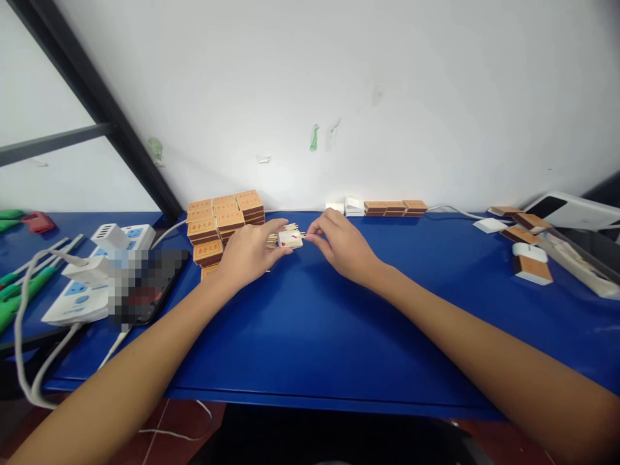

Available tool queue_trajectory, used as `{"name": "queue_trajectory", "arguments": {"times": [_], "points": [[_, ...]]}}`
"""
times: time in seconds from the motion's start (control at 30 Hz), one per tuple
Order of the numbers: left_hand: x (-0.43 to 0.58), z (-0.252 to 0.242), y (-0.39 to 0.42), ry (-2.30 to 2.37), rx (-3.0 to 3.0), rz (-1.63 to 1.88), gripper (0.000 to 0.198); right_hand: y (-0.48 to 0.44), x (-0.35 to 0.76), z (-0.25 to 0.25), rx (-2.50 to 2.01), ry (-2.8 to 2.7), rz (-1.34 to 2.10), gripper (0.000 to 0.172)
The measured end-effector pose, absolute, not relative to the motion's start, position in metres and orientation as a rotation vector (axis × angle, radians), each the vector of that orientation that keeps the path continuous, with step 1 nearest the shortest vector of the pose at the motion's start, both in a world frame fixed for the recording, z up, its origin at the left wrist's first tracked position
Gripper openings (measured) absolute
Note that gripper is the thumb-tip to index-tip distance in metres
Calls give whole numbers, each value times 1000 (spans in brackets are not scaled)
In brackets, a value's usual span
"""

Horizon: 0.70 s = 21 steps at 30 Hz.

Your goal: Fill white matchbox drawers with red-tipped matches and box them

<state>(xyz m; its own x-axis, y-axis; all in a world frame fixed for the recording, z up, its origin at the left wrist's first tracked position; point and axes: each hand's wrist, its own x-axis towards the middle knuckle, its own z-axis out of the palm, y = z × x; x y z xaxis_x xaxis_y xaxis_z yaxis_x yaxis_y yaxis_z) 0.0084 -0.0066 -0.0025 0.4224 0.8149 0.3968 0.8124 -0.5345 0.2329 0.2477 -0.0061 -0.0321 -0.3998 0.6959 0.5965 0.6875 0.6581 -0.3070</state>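
Note:
Between thumb and fingers, my left hand point(248, 250) grips a small white matchbox tray point(290, 239) with red-tipped matches in it. More loose matches point(272, 241) show beside the tray, partly covered by that hand. My right hand point(343, 244) pinches the ends of matches point(303, 236) at the tray's right side; how many it holds is too small to tell. Behind and left of my left hand stands a stack of orange-brown matchboxes point(225, 216), its lower front partly hidden by the hand.
A power strip point(97, 278) with chargers and a dark phone point(167, 278) lie left. Along the wall are white folded pieces point(354, 205) and a row of matchboxes point(394, 207). More matchboxes point(531, 268), a white device point(571, 210) and a plastic bag point(581, 265) sit right on the blue table point(349, 361).

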Motion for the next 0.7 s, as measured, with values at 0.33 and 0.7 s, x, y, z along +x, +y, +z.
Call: {"name": "queue_trajectory", "arguments": {"times": [0.33, 0.7], "points": [[9, 0, -9, 1385, 2670, 825, 55, -7, 239, -37, -1015, -2122, 51, 12], [3, 4, -2, 1632, 2625, 873, 54, 8, 236, -52, -1004, -2337, 153, 9]]}}
